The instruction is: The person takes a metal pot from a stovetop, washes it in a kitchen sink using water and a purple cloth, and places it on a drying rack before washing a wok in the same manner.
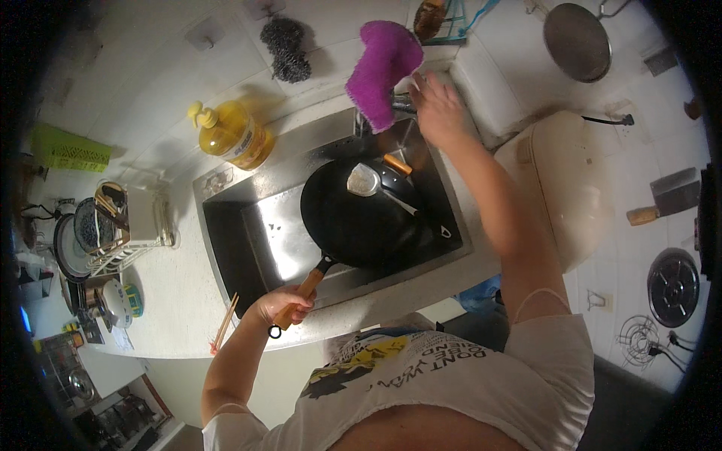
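My left hand (285,307) is closed around the wooden handle of a black wok (344,225). The wok sits tilted over a stainless steel sink (271,197). Inside it lies a metal spatula (364,180), its handle running toward the sink's right side. A short wooden grip (397,164) shows at the wok's far rim. At the back right corner of the sink, my right hand (443,113) reaches beside the metal faucet (403,103), fingers extended and slightly apart. Whether it touches the faucet cannot be told. A purple cloth (381,67) hangs over part of the faucet.
A yellow pump bottle (234,135) stands behind the sink. Chopsticks (225,324) lie on the counter (169,293) by my left forearm. A dish rack (130,242) is at left. A beige rounded appliance (558,180) stands right. A cleaver (665,197) and strainer (578,42) are along the wall.
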`<state>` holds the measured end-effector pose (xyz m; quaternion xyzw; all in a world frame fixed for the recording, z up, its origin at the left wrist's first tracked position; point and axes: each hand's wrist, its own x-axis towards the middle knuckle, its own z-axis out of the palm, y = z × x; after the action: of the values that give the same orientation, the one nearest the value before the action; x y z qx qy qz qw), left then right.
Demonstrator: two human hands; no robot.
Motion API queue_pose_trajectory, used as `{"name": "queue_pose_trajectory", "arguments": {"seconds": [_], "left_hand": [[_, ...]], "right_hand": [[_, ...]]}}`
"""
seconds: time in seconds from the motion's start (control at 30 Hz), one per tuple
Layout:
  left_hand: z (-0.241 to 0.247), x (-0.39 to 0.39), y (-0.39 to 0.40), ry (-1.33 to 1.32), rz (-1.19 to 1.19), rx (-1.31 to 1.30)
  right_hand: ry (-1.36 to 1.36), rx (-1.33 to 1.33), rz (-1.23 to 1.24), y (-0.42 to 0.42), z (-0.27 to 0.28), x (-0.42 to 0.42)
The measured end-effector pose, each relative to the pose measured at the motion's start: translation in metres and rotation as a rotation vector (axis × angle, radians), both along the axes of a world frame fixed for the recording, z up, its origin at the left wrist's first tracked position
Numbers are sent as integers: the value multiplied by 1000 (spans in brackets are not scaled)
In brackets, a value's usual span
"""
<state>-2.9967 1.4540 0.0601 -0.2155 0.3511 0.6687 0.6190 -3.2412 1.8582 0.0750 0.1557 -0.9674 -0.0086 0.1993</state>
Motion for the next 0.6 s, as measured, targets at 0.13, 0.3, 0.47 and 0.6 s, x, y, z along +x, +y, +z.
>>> {"name": "queue_pose_trajectory", "arguments": {"seconds": [0.13,0.3,0.47,0.6], "left_hand": [[-5,5,-2,-8,24,-4],[-8,5,-6,-20,12,7],[-6,4,-8,-57,12,10],[-18,7,-9,-62,12,10]], "right_hand": [[-200,202,-140,14,-12,-18],[-106,-99,-214,-26,-17,16],[-1147,-1612,-169,-117,-60,62],[-1286,-1834,-323,-146,-74,65]]}}
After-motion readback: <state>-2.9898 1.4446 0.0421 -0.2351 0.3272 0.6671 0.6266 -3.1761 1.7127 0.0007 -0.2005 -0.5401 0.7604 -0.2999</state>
